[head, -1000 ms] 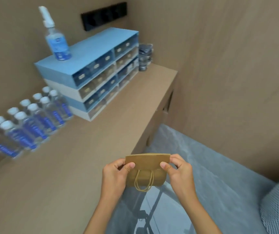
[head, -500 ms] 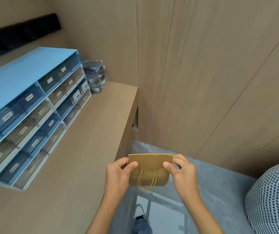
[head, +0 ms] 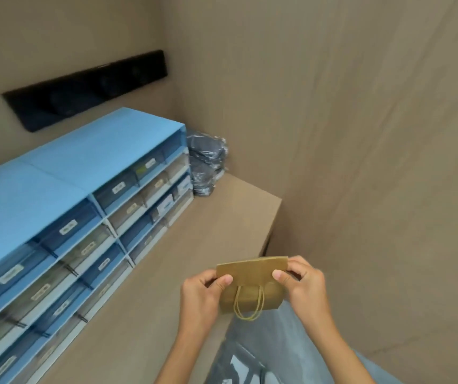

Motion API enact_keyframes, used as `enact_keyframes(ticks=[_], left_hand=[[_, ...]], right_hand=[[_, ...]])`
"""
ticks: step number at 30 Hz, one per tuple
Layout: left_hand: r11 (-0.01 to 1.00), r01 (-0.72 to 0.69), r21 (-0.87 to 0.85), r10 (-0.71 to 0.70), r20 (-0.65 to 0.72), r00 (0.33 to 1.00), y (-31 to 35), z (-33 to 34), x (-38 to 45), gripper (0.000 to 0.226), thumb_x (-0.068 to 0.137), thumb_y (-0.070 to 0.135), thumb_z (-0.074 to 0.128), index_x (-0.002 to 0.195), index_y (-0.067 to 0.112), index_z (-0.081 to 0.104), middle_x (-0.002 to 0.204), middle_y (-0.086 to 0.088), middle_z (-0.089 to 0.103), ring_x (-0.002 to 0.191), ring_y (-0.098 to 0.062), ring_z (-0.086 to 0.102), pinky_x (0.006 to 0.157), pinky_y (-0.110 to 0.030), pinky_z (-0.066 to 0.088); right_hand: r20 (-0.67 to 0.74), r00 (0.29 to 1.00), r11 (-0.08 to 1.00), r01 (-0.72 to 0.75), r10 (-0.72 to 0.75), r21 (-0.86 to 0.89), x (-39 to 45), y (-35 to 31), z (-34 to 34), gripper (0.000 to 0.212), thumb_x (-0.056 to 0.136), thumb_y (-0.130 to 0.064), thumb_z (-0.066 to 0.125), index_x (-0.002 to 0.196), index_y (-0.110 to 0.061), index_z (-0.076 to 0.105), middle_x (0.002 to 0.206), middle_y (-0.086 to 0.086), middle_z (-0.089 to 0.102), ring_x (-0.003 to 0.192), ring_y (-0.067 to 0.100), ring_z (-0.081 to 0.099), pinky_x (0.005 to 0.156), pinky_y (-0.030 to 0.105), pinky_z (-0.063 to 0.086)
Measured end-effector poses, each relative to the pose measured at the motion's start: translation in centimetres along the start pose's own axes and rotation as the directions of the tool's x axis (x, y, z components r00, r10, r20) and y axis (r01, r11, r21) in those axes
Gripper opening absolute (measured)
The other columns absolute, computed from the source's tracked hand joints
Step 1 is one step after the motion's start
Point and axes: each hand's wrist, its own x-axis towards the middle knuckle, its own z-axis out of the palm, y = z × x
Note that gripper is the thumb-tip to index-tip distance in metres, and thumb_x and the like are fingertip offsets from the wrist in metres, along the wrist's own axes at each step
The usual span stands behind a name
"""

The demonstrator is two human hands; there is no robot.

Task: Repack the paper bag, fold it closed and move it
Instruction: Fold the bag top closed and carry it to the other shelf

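Observation:
A small brown paper bag [head: 252, 275] with its top folded over and its twine handles hanging down is held in the air near the right end of the wooden desk [head: 166, 273]. My left hand [head: 202, 295] pinches the fold's left end between thumb and fingers. My right hand [head: 302, 284] pinches the right end the same way. What is inside the bag is hidden.
A blue drawer organiser [head: 64, 212] with labelled drawers fills the desk's back left. A stack of dark plastic-wrapped packs [head: 207, 164] stands in the corner. A black socket strip [head: 83, 87] is on the wall. Wooden panels close the right side; grey floor lies below.
My view has swung right and up: the water bottles and spray bottle have left the frame. Both hands keep the same pinch on the folded bag, now carried further toward the desk's right end.

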Motion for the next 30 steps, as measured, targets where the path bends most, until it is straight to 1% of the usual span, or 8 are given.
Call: enact_keyframes(ticks=[4,6,10,12,14,17,23,30], left_hand=[[0.997,0.066,-0.035,-0.072,-0.234,0.969,-1.2,-1.5,4.8,0.01,0.082,0.008,0.074,0.073,0.004,0.076,0.077,-0.022,0.075,0.065,-0.018,0.062,0.064,-0.036,0.051],[0.994,0.096,-0.055,-0.109,-0.352,0.93,-2.0,-1.9,6.5,0.01,0.083,0.01,0.074,0.074,0.008,0.078,0.076,-0.015,0.077,0.066,-0.024,0.068,0.066,-0.042,0.055],[0.98,0.15,-0.13,-0.197,-0.584,0.787,-2.9,-1.4,9.1,0.01,0.082,0.012,0.074,0.074,0.008,0.078,0.075,-0.013,0.077,0.066,-0.025,0.068,0.068,-0.046,0.055],[0.971,0.159,-0.178,-0.238,-0.677,0.696,-3.1,-0.6,9.8,0.01,0.082,0.01,0.074,0.072,0.009,0.076,0.075,-0.014,0.076,0.062,-0.015,0.065,0.063,-0.037,0.055],[0.968,0.148,-0.201,-0.25,-0.753,0.609,-2.9,0.5,10.2,0.01,0.082,0.008,0.074,0.072,0.01,0.076,0.074,-0.011,0.076,0.06,-0.009,0.064,0.061,-0.028,0.052],[0.959,0.171,-0.227,-0.283,-0.809,0.515,-2.7,1.9,11.0,0.01,0.082,0.006,0.073,0.073,0.006,0.077,0.077,-0.014,0.077,0.065,-0.013,0.065,0.065,-0.032,0.054],[0.96,0.235,-0.152,-0.251,-0.839,0.483,-2.8,3.7,13.2,0.026,0.085,-0.002,0.068,0.061,0.007,0.067,0.054,0.012,0.063,0.055,-0.005,0.052,0.055,-0.02,0.044],[0.957,0.266,-0.114,-0.239,-0.829,0.506,-3.4,3.9,16.1,0.046,0.086,-0.005,0.065,0.051,0.023,0.055,0.043,0.022,0.056,0.045,0.005,0.047,0.048,-0.009,0.036]], right_hand=[[0.251,0.968,0.999,0.03,-0.025,-0.015,8.6,0.7,4.4,0.034,0.077,0.007,0.069,0.053,-0.017,0.066,0.071,-0.008,0.063,0.061,0.0,0.056,0.06,0.013,0.041],[0.384,0.922,0.998,0.055,-0.043,-0.019,12.3,1.4,6.8,0.031,0.077,0.006,0.069,0.056,-0.016,0.067,0.073,-0.006,0.064,0.064,0.001,0.058,0.063,0.015,0.043],[0.622,0.778,0.992,0.126,-0.091,-0.013,19.5,3.0,11.4,0.022,0.077,0.006,0.07,0.059,-0.005,0.065,0.077,0.005,0.062,0.067,0.007,0.059,0.065,0.025,0.044],[0.727,0.679,0.987,0.161,-0.099,-0.016,22.1,3.6,13.3,0.016,0.077,0.003,0.071,0.062,0.0,0.065,0.077,0.006,0.061,0.069,0.016,0.059,0.067,0.027,0.044],[0.803,0.584,0.985,0.174,-0.118,0.017,24.0,3.7,14.5,0.024,0.077,0.001,0.071,0.059,-0.013,0.066,0.074,-0.005,0.061,0.065,0.01,0.057,0.063,0.016,0.042],[0.861,0.486,0.98,0.187,-0.148,0.063,26.1,4.2,15.6,0.046,0.076,0.003,0.072,0.048,-0.031,0.059,0.068,-0.014,0.057,0.058,-0.004,0.051,0.058,0.007,0.036],[0.853,0.494,0.98,0.172,-0.169,0.095,28.4,5.6,15.8,0.055,0.074,0.009,0.072,0.045,-0.032,0.051,0.068,-0.008,0.053,0.057,-0.005,0.05,0.056,0.007,0.035],[0.85,0.512,0.983,0.178,-0.124,0.037,30.3,7.2,16.2,0.024,0.076,0.006,0.072,0.058,-0.007,0.061,0.076,0.002,0.059,0.065,0.003,0.054,0.062,0.012,0.04]])
